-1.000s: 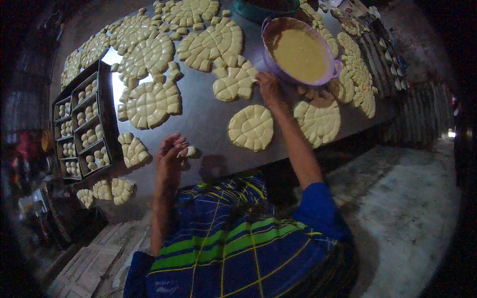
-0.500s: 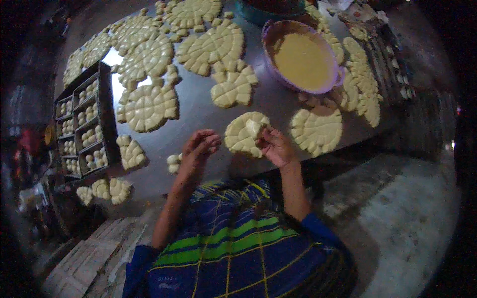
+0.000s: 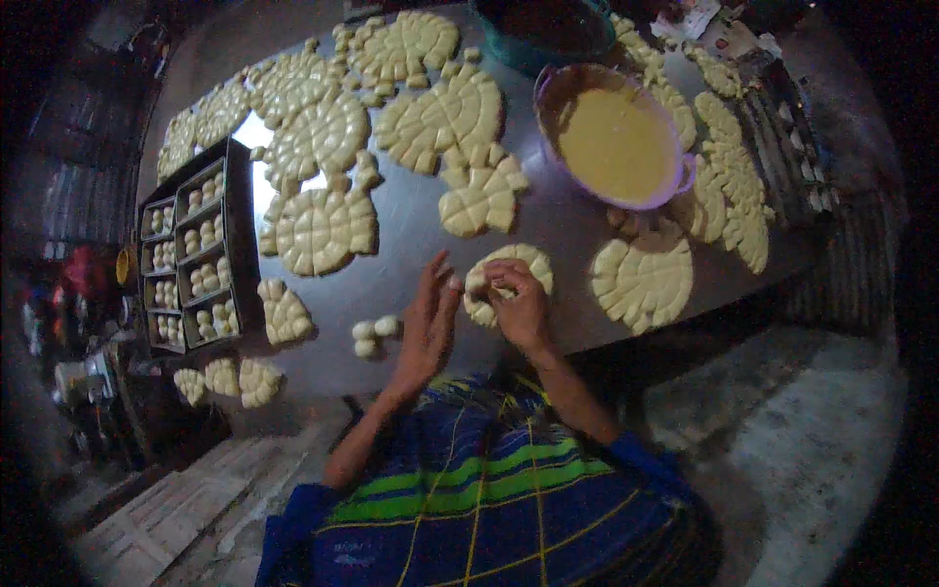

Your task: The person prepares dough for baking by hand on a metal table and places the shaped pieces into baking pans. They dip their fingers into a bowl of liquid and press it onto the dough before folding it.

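My right hand (image 3: 515, 301) is over the left part of a round, pale dough piece (image 3: 533, 264) near the table's front edge. Its fingers are curled in a pinch on the dough; the hand hides just what lies between them. Just left of that piece my left hand (image 3: 430, 318) is raised with its fingers stretched out and nothing in it. Three small dough balls (image 3: 367, 347) lie to its left. On the right sits another scored dough round (image 3: 643, 282).
A purple basin (image 3: 548, 83) of yellow mixture stands behind my hands, with a green basin (image 3: 504, 49) beyond. Shaped dough pieces (image 3: 318, 230) cover much of the metal table (image 3: 401, 220). At left, a divided dark tray (image 3: 240, 201) holds small dough balls.
My right hand, which held a small dough piece up by the round, has moved left across it. My left hand has come closer, fingers straightened. The whole view has shifted.
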Motion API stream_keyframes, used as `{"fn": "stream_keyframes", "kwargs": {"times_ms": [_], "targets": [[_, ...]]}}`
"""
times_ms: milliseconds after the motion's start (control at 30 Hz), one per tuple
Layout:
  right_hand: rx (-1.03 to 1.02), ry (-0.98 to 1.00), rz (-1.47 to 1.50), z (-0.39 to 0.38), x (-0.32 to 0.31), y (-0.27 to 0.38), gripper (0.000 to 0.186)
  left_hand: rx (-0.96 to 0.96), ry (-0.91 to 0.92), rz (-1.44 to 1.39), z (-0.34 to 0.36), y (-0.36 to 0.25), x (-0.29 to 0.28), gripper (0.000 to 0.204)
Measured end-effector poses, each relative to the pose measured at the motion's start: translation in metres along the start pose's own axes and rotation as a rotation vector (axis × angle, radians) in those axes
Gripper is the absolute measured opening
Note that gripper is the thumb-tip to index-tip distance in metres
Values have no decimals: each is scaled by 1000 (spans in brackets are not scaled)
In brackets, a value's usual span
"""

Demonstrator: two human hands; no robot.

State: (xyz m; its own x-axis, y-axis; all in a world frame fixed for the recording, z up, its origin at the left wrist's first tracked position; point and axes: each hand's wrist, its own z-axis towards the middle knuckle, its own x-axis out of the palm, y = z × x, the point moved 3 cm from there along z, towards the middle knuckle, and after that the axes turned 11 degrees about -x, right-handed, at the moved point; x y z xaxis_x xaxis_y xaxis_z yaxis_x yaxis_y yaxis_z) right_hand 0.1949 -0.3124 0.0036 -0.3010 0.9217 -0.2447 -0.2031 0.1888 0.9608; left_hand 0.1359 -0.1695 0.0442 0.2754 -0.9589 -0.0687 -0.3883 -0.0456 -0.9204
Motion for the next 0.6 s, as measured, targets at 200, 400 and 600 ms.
{"fn": "stream_keyframes", "kwargs": {"times_ms": [200, 400, 600], "targets": [[-141, 172, 47, 6, -2, 14, 23, 832, -366, 764, -7, -38, 25, 46], [-54, 214, 103, 17, -17, 23, 25, 970, -218, 638, -2, -51, 32, 25], [149, 197, 492, 24, -34, 7, 28, 730, -121, 512, 9, -54, 39, 24]]}}
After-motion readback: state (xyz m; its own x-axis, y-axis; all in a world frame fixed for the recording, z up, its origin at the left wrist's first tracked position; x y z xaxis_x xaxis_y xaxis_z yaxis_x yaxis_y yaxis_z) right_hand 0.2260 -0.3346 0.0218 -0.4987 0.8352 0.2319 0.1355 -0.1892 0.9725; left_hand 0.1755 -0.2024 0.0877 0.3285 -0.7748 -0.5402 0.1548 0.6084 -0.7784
